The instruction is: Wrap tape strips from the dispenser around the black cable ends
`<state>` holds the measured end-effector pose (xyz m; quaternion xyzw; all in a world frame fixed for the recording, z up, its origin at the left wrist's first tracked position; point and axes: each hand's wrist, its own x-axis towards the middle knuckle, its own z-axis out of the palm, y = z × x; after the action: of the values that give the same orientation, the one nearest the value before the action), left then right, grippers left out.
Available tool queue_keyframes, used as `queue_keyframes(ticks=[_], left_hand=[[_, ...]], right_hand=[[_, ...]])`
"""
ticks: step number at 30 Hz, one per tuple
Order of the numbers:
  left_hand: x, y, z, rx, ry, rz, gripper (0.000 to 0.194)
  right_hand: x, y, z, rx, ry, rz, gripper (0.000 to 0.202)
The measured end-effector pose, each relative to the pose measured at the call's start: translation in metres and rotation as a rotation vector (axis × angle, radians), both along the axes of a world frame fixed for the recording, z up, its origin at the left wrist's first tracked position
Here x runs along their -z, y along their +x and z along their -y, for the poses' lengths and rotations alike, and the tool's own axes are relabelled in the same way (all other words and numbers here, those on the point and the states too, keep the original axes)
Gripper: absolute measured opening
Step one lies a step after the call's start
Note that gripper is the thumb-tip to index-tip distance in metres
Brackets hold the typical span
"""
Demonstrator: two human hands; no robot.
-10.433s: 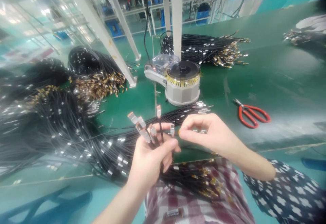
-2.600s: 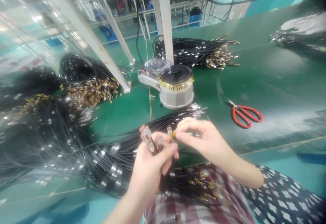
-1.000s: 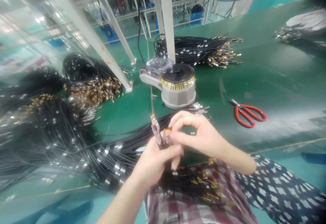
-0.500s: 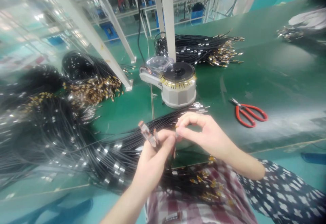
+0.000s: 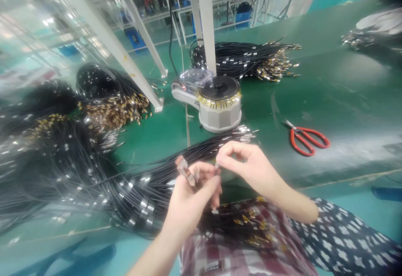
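Your left hand (image 5: 193, 196) curled closed round several connectors (image 5: 185, 170), your right hand (image 5: 243, 158) pinched finger-to-thumb on one small tip (image 5: 217, 165) between the two, one dispenser (image 5: 220, 114) and one pliers (image 5: 297, 130) on the counter (image 5: 262, 114)!

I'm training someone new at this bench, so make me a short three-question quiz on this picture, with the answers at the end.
1. What does the left hand hold?
A) a blue bin
B) several connectors
C) a glove
2. True or false: the red-handled tool lies on the green bench.
3. What colour are the tabs ringing the white device below its black top?

Key: 1. B; 2. True; 3. Yellow.
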<state>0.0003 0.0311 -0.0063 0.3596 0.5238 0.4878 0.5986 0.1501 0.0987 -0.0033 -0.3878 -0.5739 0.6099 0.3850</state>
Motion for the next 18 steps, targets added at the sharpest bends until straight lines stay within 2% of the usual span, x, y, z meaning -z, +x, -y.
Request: queue_keyframes(ticks=[4, 7, 12, 18], left_hand=[[-0.003, -0.001, -0.002, -0.105, 0.031, 0.073, 0.016], [-0.007, -0.002, -0.002, -0.112, 0.07, 0.104, 0.02], [-0.009, 0.0, 0.0, -0.1, 0.089, 0.12, 0.027], [-0.009, 0.0, 0.002, -0.1, 0.091, 0.108, 0.028]], right_hand=[[0.009, 0.0, 0.001, 0.05, -0.1, -0.188, 0.015], [0.013, -0.002, 0.004, 0.036, -0.21, -0.355, 0.022], [0.014, -0.008, 0.006, 0.005, -0.239, -0.405, 0.032], [0.011, -0.015, 0.006, -0.002, -0.225, -0.412, 0.034]])
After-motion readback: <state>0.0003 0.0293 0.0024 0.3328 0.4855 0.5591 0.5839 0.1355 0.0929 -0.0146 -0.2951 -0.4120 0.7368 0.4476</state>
